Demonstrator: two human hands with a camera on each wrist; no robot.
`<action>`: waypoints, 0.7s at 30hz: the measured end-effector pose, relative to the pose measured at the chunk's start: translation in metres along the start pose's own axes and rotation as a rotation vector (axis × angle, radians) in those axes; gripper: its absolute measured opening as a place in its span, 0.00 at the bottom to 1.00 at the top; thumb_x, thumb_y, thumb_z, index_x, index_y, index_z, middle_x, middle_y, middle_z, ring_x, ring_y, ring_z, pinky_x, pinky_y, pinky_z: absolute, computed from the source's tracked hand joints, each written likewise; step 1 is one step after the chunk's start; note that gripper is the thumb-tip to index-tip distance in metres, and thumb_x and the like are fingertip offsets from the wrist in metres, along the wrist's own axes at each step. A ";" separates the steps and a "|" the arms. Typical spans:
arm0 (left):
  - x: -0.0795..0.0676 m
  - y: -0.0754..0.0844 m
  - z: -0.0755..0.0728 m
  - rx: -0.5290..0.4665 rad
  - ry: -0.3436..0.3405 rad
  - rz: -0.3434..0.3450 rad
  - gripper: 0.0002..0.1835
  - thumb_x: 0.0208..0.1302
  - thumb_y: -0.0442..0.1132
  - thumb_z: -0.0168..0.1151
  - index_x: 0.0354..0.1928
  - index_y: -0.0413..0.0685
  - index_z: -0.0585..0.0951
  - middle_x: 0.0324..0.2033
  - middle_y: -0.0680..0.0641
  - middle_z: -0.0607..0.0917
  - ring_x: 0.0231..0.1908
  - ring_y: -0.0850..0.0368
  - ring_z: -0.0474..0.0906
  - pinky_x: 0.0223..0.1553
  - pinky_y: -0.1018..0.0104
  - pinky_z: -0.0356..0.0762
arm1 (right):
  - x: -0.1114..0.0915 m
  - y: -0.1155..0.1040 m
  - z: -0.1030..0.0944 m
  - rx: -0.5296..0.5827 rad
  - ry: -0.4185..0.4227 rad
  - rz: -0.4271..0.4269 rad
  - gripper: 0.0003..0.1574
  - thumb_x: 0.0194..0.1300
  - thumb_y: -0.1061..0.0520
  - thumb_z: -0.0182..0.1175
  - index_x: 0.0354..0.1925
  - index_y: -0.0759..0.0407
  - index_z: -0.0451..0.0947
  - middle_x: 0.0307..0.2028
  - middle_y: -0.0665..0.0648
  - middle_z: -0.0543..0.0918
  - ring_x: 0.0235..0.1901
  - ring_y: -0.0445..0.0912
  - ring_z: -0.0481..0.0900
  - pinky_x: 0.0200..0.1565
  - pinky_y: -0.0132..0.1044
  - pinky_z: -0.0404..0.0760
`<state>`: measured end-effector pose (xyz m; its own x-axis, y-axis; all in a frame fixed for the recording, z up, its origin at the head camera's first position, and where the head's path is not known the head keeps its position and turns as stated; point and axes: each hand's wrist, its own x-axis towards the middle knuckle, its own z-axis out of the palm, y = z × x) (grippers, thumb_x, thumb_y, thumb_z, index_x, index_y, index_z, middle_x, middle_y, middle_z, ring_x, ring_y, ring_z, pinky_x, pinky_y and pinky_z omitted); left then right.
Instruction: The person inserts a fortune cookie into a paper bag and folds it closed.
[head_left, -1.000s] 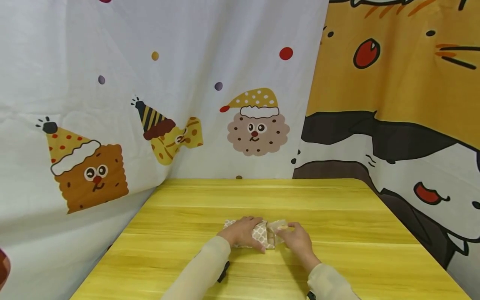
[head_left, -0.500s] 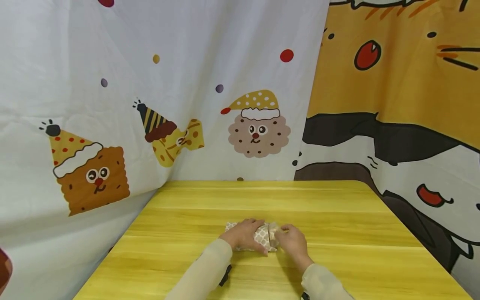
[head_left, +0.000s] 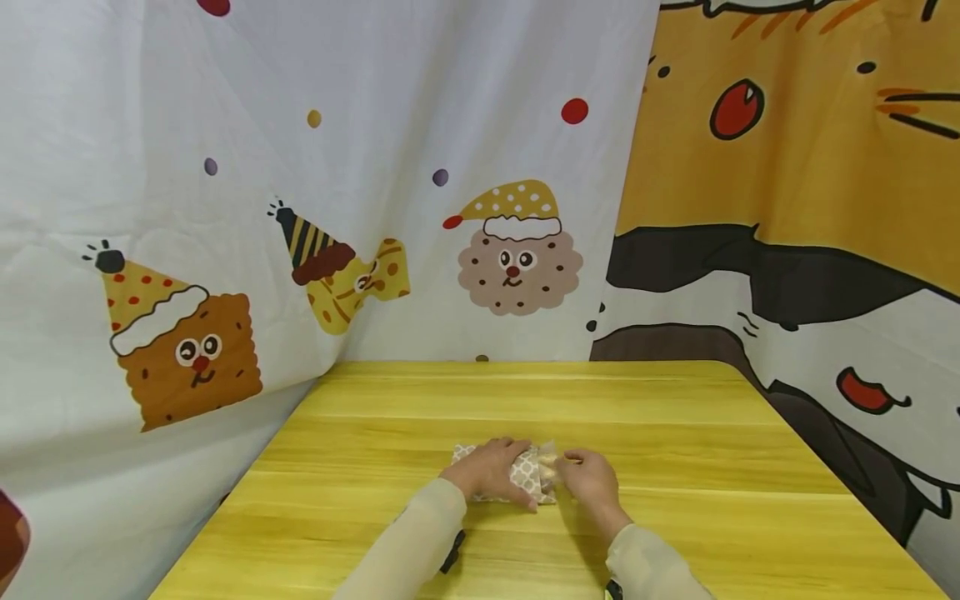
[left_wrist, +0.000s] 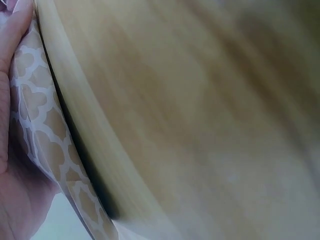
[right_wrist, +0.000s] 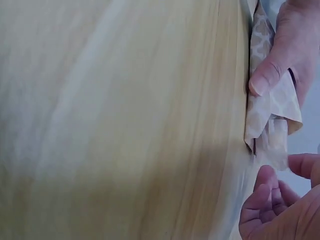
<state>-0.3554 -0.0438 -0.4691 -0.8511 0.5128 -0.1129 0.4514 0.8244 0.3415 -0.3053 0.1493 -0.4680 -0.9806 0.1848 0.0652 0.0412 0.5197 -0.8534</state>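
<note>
Left hand [head_left: 491, 471] clamped across a beige-and-white patterned, paper-like rectangular packet [head_left: 527, 473] on the yellow wood-grain worktop [head_left: 540, 550], thumb on its near edge. Translucent plastic film [right_wrist: 276, 142] pokes out its right end. Right hand [head_left: 588, 479] at the film, fingers curled; can't tell if pinching.

There were two hands [head_left: 491, 471] [head_left: 591, 482], two pale sleeves [head_left: 411, 529] [head_left: 654, 565], one patterned packet [head_left: 527, 473], one piece of clear wrapping [right_wrist: 277, 140] and one desk [head_left: 367, 437], together with three printed snack figures [head_left: 225, 375] [head_left: 327, 302] [head_left: 495, 283] with eyes, three printed hats [head_left: 135, 292] [head_left: 309, 246] [head_left: 513, 202] and two large printed animal faces [head_left: 798, 175] [head_left: 813, 350].
</note>
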 end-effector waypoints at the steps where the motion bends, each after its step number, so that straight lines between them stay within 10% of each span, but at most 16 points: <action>1: 0.000 0.000 0.000 0.001 0.000 -0.002 0.59 0.44 0.75 0.70 0.77 0.66 0.57 0.73 0.47 0.62 0.71 0.45 0.60 0.63 0.42 0.67 | 0.001 0.000 0.000 0.001 -0.005 -0.008 0.19 0.65 0.56 0.62 0.48 0.70 0.83 0.35 0.61 0.86 0.32 0.50 0.81 0.33 0.43 0.80; 21: 0.004 -0.004 0.003 -0.026 -0.014 -0.002 0.61 0.42 0.73 0.73 0.78 0.67 0.56 0.73 0.45 0.61 0.71 0.44 0.58 0.63 0.41 0.66 | 0.008 0.003 0.015 0.187 -0.169 0.015 0.11 0.63 0.66 0.65 0.43 0.71 0.85 0.33 0.58 0.86 0.26 0.44 0.80 0.31 0.36 0.81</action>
<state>-0.3596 -0.0438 -0.4741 -0.8480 0.5148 -0.1262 0.4427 0.8188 0.3655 -0.3162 0.1404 -0.4778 -0.9989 0.0414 -0.0224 0.0355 0.3518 -0.9354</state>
